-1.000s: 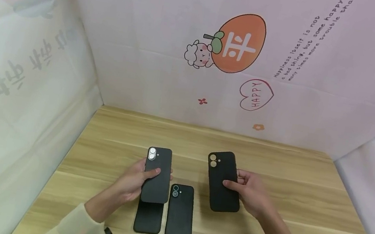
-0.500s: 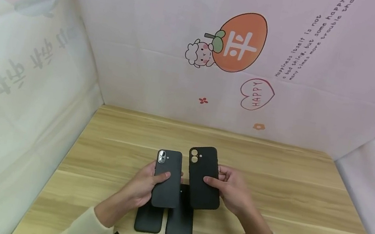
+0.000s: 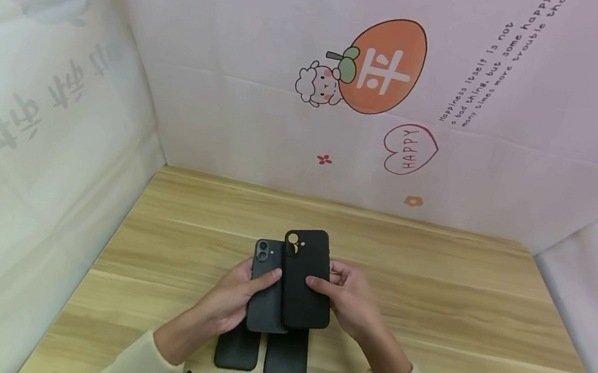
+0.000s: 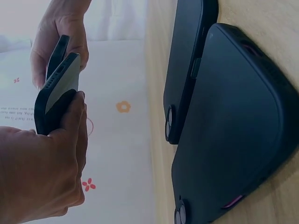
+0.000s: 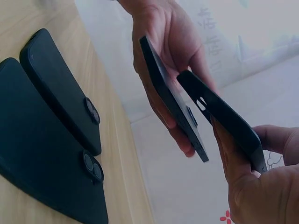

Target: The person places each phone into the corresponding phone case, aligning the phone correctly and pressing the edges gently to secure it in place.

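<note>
My left hand (image 3: 229, 296) grips a dark grey smartphone (image 3: 263, 301) by its sides, thumb on its back, twin cameras at the upper left. From the other side my right hand (image 3: 351, 299) holds a black phone case (image 3: 307, 285), its thumb on the back; camera holes show near the top. In the head view the case overlaps the right part of the phone. The right wrist view shows a gap between the phone (image 5: 175, 100) and the case (image 5: 224, 114), which tilt towards each other. Both are held above the wooden table.
Two black-cased phones lie side by side under the hands, a left one (image 3: 236, 351) and a right one (image 3: 286, 359), camera ends away from me. The wooden table (image 3: 470, 292) meets a printed cloth wall (image 3: 237, 131) at the back.
My right hand has brought the case leftwards until it overlaps the phone in view. My left hand has shifted a little to the right with the phone. The lying phones have stayed put.
</note>
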`<state>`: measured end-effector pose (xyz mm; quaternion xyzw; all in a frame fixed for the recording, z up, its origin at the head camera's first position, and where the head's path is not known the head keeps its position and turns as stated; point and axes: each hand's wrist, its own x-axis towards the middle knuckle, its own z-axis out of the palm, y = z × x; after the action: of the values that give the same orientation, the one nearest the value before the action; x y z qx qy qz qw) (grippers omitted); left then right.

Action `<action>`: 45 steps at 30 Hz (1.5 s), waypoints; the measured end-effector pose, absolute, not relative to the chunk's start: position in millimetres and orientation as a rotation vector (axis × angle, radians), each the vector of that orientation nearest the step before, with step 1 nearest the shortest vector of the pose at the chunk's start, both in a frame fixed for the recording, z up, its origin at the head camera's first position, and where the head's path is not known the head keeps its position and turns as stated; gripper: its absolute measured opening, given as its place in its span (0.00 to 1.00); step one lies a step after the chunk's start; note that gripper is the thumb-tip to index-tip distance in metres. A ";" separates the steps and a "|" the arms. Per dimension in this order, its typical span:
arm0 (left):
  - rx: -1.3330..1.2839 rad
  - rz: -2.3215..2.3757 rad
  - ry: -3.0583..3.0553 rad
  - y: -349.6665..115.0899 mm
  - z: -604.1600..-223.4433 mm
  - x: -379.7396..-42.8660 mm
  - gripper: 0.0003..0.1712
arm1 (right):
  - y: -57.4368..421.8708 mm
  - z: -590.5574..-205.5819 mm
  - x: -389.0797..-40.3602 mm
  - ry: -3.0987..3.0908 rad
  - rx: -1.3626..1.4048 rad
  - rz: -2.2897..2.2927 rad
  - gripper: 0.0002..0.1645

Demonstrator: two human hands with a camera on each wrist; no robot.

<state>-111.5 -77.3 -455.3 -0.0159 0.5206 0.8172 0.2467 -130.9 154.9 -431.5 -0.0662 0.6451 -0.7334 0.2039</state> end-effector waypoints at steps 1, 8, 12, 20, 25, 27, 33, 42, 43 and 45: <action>-0.035 2.229 1.411 -76.9 -455.2 -111.3 0.37 | 153.1 -431.5 -130.9 1.803 -0.185 -2.041 0.22; -0.007 2.214 1.378 -74.6 -455.4 -110.1 0.38 | 140.9 -431.8 -129.6 1.797 -0.196 -2.017 0.18; -0.020 2.212 1.370 -73.6 -456.1 -110.0 0.38 | 134.8 -432.5 -128.3 1.765 -0.211 -2.028 0.19; -0.020 2.217 1.351 -72.2 -456.0 -109.8 0.35 | 125.3 -436.3 -125.9 1.757 -0.247 -2.033 0.20; -0.014 2.217 1.332 -72.2 -456.1 -109.7 0.34 | 120.3 -438.9 -124.6 1.774 -0.207 -2.033 0.16; -0.018 2.218 1.333 -72.2 -456.6 -109.6 0.34 | 118.8 -439.4 -123.8 1.785 -0.196 -2.033 0.15; -0.029 2.218 1.349 -71.6 -456.9 -109.5 0.33 | 115.6 -439.8 -121.8 1.810 -0.201 -2.034 0.15; -0.015 2.227 1.370 -72.7 -458.4 -110.2 0.33 | 118.3 -434.6 -120.0 2.062 -0.204 -1.901 0.19; -0.011 2.231 1.372 -72.9 -458.5 -110.2 0.33 | 119.2 -433.9 -120.0 2.119 -0.206 -1.882 0.19; -0.008 2.238 1.377 -73.4 -458.6 -110.1 0.33 | 121.4 -432.1 -120.0 2.247 -0.219 -1.848 0.17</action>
<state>-110.1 -73.4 -458.6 -0.0030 0.5069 0.8238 0.2539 -120.0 121.4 -432.1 -0.0747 0.7654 -0.6294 0.1116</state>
